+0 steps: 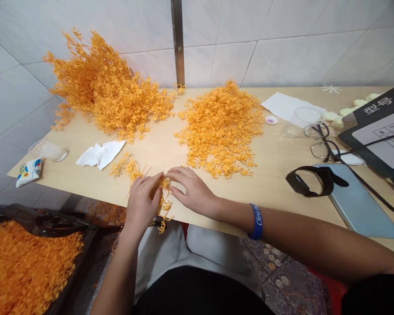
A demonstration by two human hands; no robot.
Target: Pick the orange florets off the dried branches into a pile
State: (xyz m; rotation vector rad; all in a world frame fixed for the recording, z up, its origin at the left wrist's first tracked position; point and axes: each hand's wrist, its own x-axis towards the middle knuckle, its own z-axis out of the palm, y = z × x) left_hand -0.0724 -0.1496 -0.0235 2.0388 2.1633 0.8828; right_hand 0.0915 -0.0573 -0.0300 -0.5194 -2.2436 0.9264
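Observation:
At the table's front edge, my left hand (pixel 144 199) is closed round orange plastic flower sprigs (pixel 166 210), whose ends trail below the edge. My right hand (pixel 193 190) meets it from the right, thumb and fingers curled together at the upper part of the same sprigs. The fingertips hide just what is pinched. A few loose orange sprigs (pixel 126 166) lie on the tabletop beyond my left hand. Farther off spreads a flat pile of orange sprigs (pixel 223 127), with a taller tangled heap (pixel 101 87) to its left.
On the left are a crumpled tissue (pixel 100 154), a clear plastic cup (pixel 51 151) and a small packet (pixel 29 172). To the right lie eyeglasses (pixel 325 142), a black watch (pixel 310 181), a blue phone (pixel 364 201) and a printed box (pixel 377 131). A crate of orange pieces (pixel 29 267) stands lower left.

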